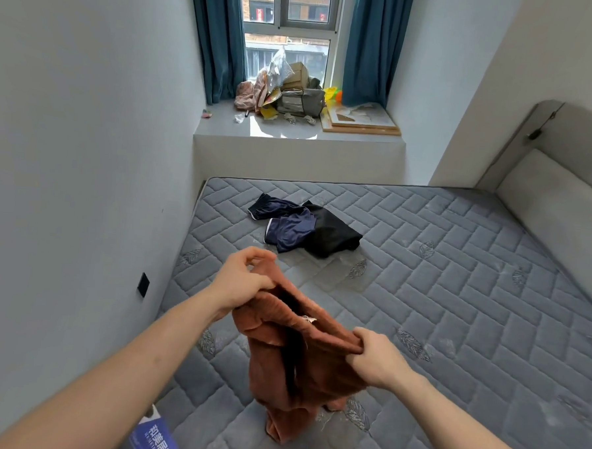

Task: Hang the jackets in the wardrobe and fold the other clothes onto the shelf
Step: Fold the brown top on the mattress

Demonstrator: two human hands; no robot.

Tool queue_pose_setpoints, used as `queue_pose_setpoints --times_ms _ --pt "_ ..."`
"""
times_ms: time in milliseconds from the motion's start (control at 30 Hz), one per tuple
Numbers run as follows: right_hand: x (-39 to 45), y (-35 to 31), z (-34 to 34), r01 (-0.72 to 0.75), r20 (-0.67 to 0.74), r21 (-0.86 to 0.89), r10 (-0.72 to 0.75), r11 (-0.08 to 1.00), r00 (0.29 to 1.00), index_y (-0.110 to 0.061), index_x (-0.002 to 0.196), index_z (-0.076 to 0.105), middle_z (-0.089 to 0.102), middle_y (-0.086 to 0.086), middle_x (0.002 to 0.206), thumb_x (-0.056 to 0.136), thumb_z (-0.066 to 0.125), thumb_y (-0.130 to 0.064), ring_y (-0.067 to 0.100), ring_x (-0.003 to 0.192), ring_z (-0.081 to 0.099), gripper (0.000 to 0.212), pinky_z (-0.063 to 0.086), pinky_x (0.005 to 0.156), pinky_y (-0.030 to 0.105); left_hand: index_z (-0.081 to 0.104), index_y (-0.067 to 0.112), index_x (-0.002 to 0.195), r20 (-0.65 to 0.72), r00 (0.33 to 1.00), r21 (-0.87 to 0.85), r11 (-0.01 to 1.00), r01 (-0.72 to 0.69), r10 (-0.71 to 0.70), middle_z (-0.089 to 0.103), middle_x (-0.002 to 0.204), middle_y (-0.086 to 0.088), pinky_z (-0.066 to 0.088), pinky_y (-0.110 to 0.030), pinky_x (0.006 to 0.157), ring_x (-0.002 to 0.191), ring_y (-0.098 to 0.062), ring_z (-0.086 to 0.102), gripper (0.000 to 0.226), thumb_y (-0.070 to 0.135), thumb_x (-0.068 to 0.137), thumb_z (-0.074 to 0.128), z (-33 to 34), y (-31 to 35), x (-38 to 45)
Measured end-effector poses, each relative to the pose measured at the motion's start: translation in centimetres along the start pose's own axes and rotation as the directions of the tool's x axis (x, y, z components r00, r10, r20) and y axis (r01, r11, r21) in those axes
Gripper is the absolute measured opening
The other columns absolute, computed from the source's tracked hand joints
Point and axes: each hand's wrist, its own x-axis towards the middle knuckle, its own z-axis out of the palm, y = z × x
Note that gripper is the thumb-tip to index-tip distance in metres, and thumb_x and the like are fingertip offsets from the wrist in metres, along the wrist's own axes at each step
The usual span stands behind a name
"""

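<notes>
A rust-brown fleecy garment [293,372] hangs in the air above the grey quilted mattress [455,301]. My left hand [243,278] pinches its upper edge at the far end. My right hand [378,359] grips the same edge at the near end, so the opening is stretched between them. The rest of the garment droops down toward the mattress. Farther back on the mattress lie navy shorts with white trim [284,220] and a black folded garment [335,235], touching each other.
A white wall [84,179] runs close along the left of the bed. A padded headboard [563,204] stands at the right. The window ledge [292,129] behind the bed holds bags, boxes and boards. A blue printed label [155,436] sticks out at the mattress's near left corner.
</notes>
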Motion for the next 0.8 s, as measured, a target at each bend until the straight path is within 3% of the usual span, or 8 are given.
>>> queue_pose_setpoints --times_ms 100,200,334,434,567,734,801 --pt "1.0 1.7 -1.1 -0.05 -0.073 -0.012 0.049 0.999 0.996 -0.021 0.081 0.047 0.068 0.002 0.086 0.084 0.06 -0.028 0.033 0.093 0.066 0.016 0.043 0.068 0.035 0.073 0.02 0.099 0.004 1.0 0.137 0.991 0.009 -0.009 0.072 0.105 -0.001 0.055 -0.029 0.079 0.089 -0.018 0.07 0.046 -0.015 0.072 0.06 -1.7 -2.5 0.1" --pt "1.6 2.2 -1.9 -0.057 -0.138 0.021 0.059 0.998 0.989 -0.021 0.084 0.05 0.07 0.002 0.086 0.087 0.062 -0.032 0.033 0.09 0.067 0.017 0.05 0.072 0.039 0.073 0.024 0.084 -0.018 0.999 0.322 0.946 0.045 -0.041 0.073 0.081 0.007 0.048 -0.02 0.064 0.075 -0.013 0.066 0.035 -0.007 0.076 0.057 -2.5 -5.3 0.1" --pt "1.6 2.1 -1.5 -0.06 -0.131 0.04 0.065 0.997 0.989 -0.022 0.074 0.053 0.067 -0.005 0.072 0.078 0.062 -0.035 0.028 0.082 0.066 0.016 0.052 0.068 0.039 0.061 0.019 0.069 0.031 0.989 0.643 0.76 0.092 -0.146 0.068 0.073 0.002 0.051 -0.034 0.07 0.082 -0.027 0.066 0.01 0.019 0.079 0.062 -3.1 -9.2 -0.5" --pt "1.4 2.7 -0.3 -0.113 -0.016 0.008 0.113 0.994 0.994 -0.022 0.068 0.057 0.066 -0.006 0.068 0.076 0.062 -0.034 0.026 0.079 0.067 0.014 0.053 0.067 0.035 0.059 0.019 0.067 0.125 0.925 0.759 0.635 0.143 -0.358 0.072 0.082 -0.003 0.054 -0.033 0.072 0.087 -0.029 0.07 0.023 0.037 0.078 0.052 -2.7 -11.4 -1.2" --pt "1.3 4.5 1.4 -0.196 0.093 -0.05 0.2 0.979 0.975 -0.029 0.068 0.063 0.072 -0.004 0.081 0.082 0.06 -0.04 0.027 0.094 0.072 0.019 0.049 0.07 0.029 0.062 0.015 0.08 0.234 0.784 0.643 0.696 0.319 -0.575 0.069 0.082 -0.012 0.049 -0.025 0.046 0.07 -0.028 0.077 0.024 0.022 0.092 0.042 -0.7 -13.3 -1.8" --pt "1.9 6.3 0.3 -0.211 0.12 -0.175 0.234 0.962 0.965 -0.03 0.084 0.065 0.076 0.004 0.108 0.094 0.055 -0.057 0.03 0.108 0.07 0.031 0.049 0.079 0.032 0.056 0.015 0.114 0.21 0.692 0.347 0.714 0.608 -0.691 0.063 0.119 -0.01 0.056 -0.026 0.045 0.075 -0.027 0.079 0.028 0.035 0.099 0.043 1.6 -13.1 -0.4" --pt "2.7 6.4 -1.0 -0.216 0.108 -0.224 0.244 0.95 0.964 -0.026 0.094 0.068 0.077 0.006 0.106 0.096 0.051 -0.057 0.03 0.103 0.073 0.035 0.055 0.084 0.034 0.056 0.016 0.118 0.209 0.684 0.243 0.715 0.655 -0.699 0.063 0.121 -0.008 0.061 -0.029 0.051 0.078 -0.027 0.079 0.032 0.037 0.097 0.047 2.4 -12.5 0.9"
